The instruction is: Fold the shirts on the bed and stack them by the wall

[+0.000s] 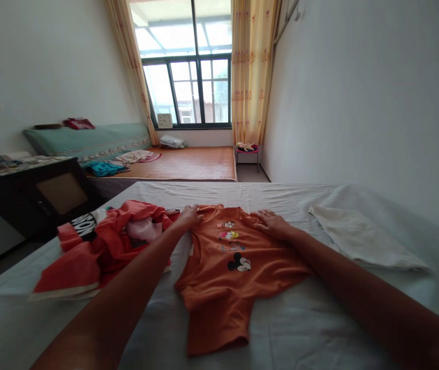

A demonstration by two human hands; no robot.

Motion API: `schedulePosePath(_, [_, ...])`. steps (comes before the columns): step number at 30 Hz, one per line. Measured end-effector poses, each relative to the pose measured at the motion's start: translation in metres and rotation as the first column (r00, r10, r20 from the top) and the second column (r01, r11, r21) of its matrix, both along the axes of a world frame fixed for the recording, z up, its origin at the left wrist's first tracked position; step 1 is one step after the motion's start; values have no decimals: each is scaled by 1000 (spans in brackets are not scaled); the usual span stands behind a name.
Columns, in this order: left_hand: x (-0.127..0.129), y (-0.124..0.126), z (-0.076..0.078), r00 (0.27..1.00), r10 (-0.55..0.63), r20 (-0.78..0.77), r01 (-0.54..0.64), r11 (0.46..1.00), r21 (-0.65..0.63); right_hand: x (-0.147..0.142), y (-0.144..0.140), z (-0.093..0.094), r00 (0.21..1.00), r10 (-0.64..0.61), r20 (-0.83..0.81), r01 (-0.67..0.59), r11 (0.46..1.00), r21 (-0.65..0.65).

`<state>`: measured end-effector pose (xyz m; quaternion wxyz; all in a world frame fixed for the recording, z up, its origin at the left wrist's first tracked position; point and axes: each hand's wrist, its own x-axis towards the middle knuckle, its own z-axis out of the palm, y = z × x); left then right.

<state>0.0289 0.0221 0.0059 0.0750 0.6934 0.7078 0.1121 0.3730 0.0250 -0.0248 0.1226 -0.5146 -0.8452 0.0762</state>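
Head view: my left hand [189, 216] pinches the near-11-o'clock shoulder of an orange T-shirt [227, 267] lying face up at the centre of the bed [300, 329], while my right hand [271, 224] rests open and flat on the 1-o'clock shoulder. Smoothing evenly outward from both shoulders should best keep the cloth square. A red garment heap [96, 252] lies at 9 o'clock, a white folded cloth [362, 239] at 3.

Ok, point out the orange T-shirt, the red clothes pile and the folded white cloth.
orange T-shirt [219, 277]: head view, chest below the cartoon print.
red clothes pile [88, 257]: head view, middle of heap.
folded white cloth [362, 239]: head view, top face.
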Motion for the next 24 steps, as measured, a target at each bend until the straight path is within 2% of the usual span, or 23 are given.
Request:
schedulePosePath(2, [0,4,-2,1000,5,-2,-5,1000,7,-6,-6,-1,989,100,-109,-98,995,28])
schedulePosePath(4, [-1,8,-3,1000,-5,2,5,1000,9,-7,-10,6,960,118,-252,-117,993,18])
schedulePosePath(6, [-1,13,-2,1000,-23,10,23,1000,4,-1,-7,17,914,63,-401,-81,996,-29])
schedulePosePath(10, [-2,26,8,998,-57,24,57,998,23,24,15,38,768,-59,-638,-3,995,-96])
schedulePosePath(12, [-2,33,15,998,-52,20,50,995,84,40,31,44,711,-126,-692,85,992,-94])
schedulePosePath(14, [-1,42,21,999,-27,24,22,979,201,52,46,47,683,-201,-702,227,972,-57])
schedulePosePath(17, [3,57,26,996,-38,81,0,908,420,61,63,48,653,-270,-707,412,911,32])
schedulePosePath(19, [8,63,27,990,-65,122,-5,867,498,59,65,48,654,-273,-706,455,887,78])
schedulePosePath(21, [13,59,27,982,-125,144,41,876,481,56,58,48,693,-253,-675,438,892,115])
schedulePosePath(22, [14,53,27,970,-187,154,102,891,442,55,50,49,726,-236,-646,401,908,120])
schedulePosePath(24, [14,30,29,905,-379,192,314,901,299,57,28,51,803,-172,-570,259,963,73])
